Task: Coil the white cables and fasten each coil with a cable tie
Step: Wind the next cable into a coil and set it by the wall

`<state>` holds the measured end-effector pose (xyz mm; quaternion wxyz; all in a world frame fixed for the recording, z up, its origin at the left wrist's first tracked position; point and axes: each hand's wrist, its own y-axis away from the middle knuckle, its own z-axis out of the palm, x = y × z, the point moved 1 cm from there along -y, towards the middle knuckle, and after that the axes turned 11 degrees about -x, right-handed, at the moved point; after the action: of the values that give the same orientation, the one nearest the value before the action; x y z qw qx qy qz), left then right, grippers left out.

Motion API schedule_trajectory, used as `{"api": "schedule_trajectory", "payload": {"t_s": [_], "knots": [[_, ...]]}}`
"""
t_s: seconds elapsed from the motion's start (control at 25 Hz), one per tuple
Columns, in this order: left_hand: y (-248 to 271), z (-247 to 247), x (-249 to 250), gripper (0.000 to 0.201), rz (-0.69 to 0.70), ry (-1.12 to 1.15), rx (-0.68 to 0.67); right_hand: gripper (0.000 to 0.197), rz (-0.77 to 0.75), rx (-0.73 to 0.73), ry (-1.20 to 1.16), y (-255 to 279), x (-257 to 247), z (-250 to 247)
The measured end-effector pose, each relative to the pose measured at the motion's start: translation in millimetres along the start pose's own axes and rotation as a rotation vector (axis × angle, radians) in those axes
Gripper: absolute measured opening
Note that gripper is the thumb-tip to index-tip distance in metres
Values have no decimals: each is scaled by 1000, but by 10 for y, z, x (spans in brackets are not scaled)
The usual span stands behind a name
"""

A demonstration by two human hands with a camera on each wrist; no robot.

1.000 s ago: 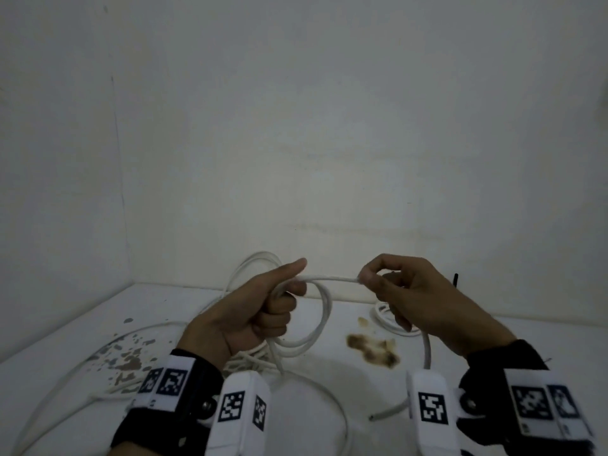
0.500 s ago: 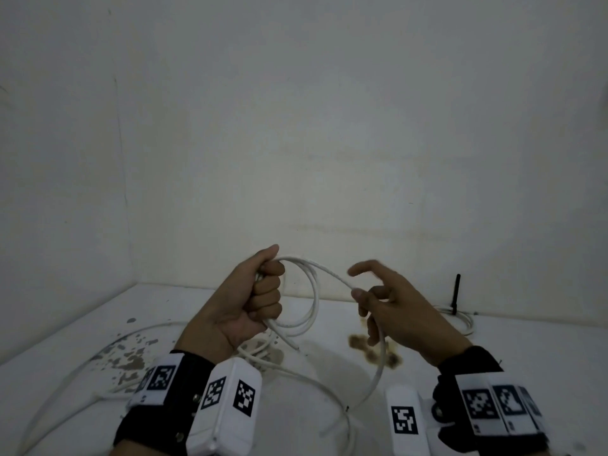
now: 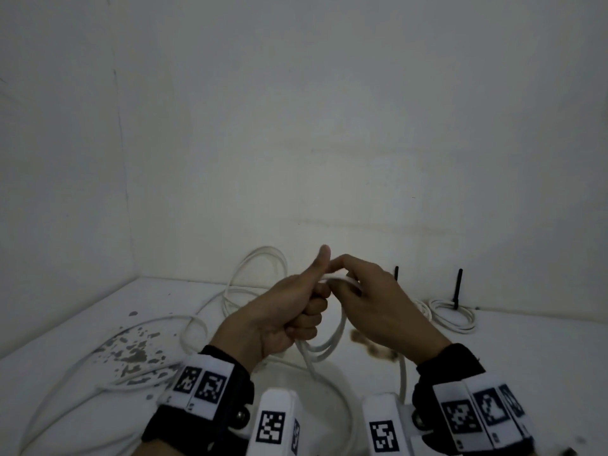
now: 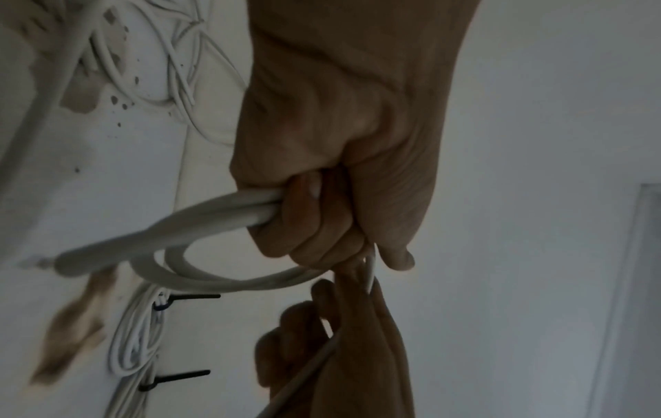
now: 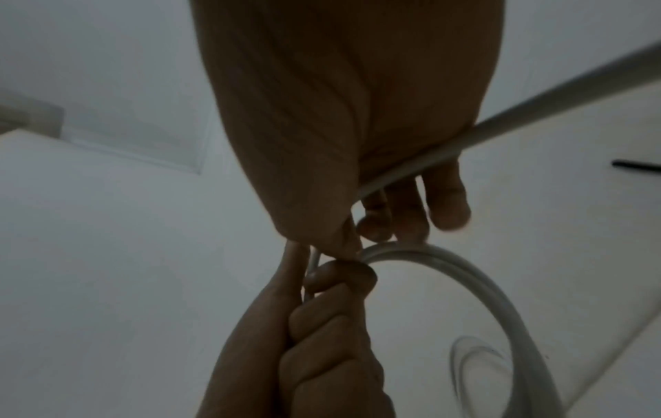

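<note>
My left hand [image 3: 296, 307] grips a small coil of white cable [image 3: 324, 348], fingers curled round the loops and thumb up. The loops [image 4: 200, 240] hang below the fist in the left wrist view. My right hand [image 3: 368, 297] meets the left at the top of the coil and pinches a strand of the same cable [image 5: 411, 167] between thumb and fingers, laying it against the left thumb. The cable's tail runs down past the right wrist [image 3: 403, 373] to the table. A black cable tie [image 3: 456, 287] stands up from a finished coil [image 3: 452, 315] at the back right.
Loose white cable [image 3: 256, 274] lies looped on the white table [image 3: 82, 324] at the back and left. Dark flecks [image 3: 131, 350] and a brown stain [image 3: 371, 348] mark the surface. A second black tie [image 3: 396, 273] stands behind my right hand. Walls close the back and left.
My right hand has swung left with the strand and now meets the left hand at the coil's top. The coil has gained a loop. The left thumb has lifted.
</note>
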<state>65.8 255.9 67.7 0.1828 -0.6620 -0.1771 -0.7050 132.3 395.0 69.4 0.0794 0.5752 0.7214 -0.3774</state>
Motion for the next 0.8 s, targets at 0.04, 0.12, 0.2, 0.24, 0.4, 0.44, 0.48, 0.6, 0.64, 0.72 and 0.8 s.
{"api": "schedule_trajectory", "payload": {"t_s": [0.04,0.12,0.2,0.24,0.4,0.44,0.48,0.6,0.64,0.72,0.8], "knots": [[4,7,1,63,-6,-21,-6,11,-14,-3,-62,1,-25,-6],[12,-4,19,62,-20,-63,-31,5,-22,-41,-240,21,-71,-62],[15,5,20,59,-28,-92,-39,11,-37,-49,-338,51,-91,-120],[9,18,14,60,-24,-94,-34,14,-51,-31,-344,55,-93,-126],[-38,45,1,65,-1,-88,-31,19,-58,78,-363,15,-86,-60],[-44,39,4,65,-4,-87,-38,19,-59,93,-374,10,-82,-48],[-44,25,4,67,-8,-82,-41,19,-58,101,-381,4,-86,-36],[-49,-12,-3,69,-40,-65,-32,18,-77,105,-396,1,-140,-37],[-52,-22,-9,69,-48,-65,-32,17,-83,103,-397,2,-162,-39],[-60,-26,-16,68,-55,-67,-45,17,-85,119,-406,3,-181,-35],[-61,-21,-25,69,-62,-72,-55,17,-73,175,-409,-4,-172,-40]]}}
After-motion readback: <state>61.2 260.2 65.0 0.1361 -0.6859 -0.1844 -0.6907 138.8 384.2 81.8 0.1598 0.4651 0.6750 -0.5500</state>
